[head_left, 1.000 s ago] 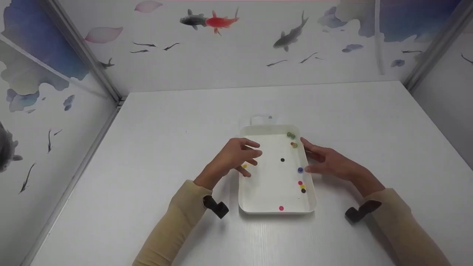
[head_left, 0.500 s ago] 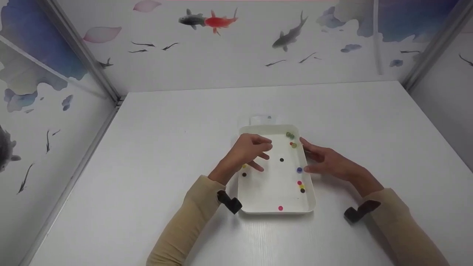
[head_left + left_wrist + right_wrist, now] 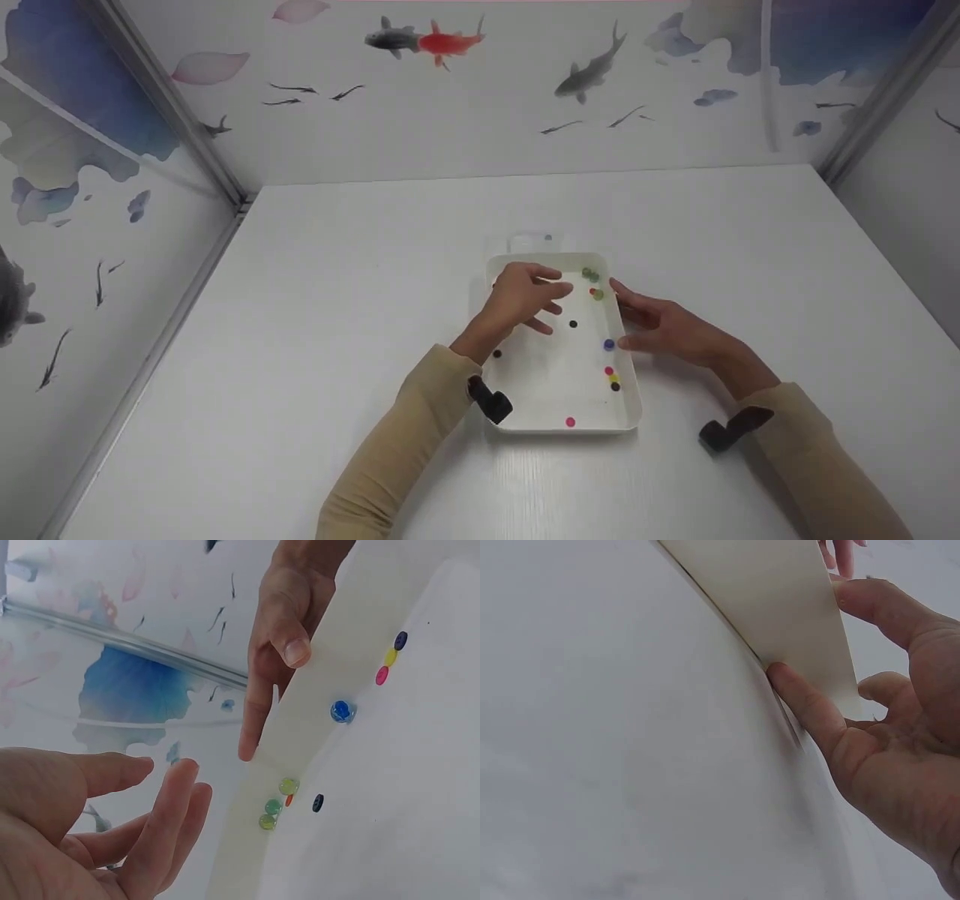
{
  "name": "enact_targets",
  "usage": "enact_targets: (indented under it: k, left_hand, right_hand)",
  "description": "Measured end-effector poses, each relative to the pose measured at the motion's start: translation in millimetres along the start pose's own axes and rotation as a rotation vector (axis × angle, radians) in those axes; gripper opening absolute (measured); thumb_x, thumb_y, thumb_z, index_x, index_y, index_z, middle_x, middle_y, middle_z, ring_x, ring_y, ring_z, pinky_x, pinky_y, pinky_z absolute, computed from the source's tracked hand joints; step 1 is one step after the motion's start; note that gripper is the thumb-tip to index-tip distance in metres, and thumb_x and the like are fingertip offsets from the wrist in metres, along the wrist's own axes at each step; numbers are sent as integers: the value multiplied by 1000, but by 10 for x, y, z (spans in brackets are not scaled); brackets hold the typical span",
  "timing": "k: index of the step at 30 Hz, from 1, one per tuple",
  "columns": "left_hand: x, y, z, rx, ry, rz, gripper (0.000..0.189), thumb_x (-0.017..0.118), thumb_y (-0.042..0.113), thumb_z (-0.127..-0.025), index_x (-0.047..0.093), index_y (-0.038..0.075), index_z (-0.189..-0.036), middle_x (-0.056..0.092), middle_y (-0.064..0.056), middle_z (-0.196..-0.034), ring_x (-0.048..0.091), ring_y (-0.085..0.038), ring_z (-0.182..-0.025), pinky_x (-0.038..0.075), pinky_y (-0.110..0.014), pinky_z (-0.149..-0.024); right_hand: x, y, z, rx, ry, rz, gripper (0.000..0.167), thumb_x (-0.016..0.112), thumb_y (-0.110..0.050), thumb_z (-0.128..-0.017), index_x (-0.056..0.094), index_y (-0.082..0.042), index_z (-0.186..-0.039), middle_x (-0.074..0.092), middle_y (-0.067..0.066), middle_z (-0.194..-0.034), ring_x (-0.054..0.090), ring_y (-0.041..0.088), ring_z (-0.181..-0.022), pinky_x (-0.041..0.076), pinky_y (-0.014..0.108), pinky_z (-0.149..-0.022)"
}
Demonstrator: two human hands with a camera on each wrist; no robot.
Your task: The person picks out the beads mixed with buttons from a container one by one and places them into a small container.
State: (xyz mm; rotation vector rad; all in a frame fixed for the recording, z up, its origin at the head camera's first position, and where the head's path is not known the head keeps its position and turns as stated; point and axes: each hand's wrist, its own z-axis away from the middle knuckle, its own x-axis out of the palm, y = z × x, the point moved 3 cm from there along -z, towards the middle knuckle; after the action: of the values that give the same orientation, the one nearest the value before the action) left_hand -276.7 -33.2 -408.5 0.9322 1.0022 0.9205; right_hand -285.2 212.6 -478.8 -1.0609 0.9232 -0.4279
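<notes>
A shallow white tray (image 3: 532, 418) holds small buttons and glass marbles. My left hand (image 3: 525, 294) hovers over its far half, fingers loosely bent with nothing between them. A black button (image 3: 573, 324) lies just beyond those fingers. My right hand (image 3: 900, 712) touches the tray's right side wall from outside, its fingertips against the wall and rim. Just inside that wall sits a blue marble (image 3: 343, 712). Three green marbles (image 3: 273, 807) and a red button (image 3: 289, 800) cluster at the far right corner. Pink (image 3: 609, 371), yellow and black buttons line up nearer.
Another pink button (image 3: 570, 422) lies by the tray's near wall, and a black button (image 3: 497, 353) by its left wall. Behind the tray stands a clear container (image 3: 529, 243) with a small marble-like dot beside it. Printed walls (image 3: 480, 97) bound the white table.
My left hand has moved right and farther over the tray, uncovering a black button by the left wall and covering a yellow one. The right hand has stayed at the tray's side.
</notes>
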Motion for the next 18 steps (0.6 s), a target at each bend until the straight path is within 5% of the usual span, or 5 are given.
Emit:
enact_targets:
  k: [18]
  left_hand:
    - [176, 11, -144, 58, 88, 62, 32, 72, 19, -93, 69, 4, -121, 74, -9, -108, 75, -28, -95, 62, -29, -59]
  right_hand:
    - [-1, 10, 2, -13, 12, 48, 95, 76, -32, -89, 15, -23, -161, 18, 4, -169, 23, 31, -155, 29, 52, -119]
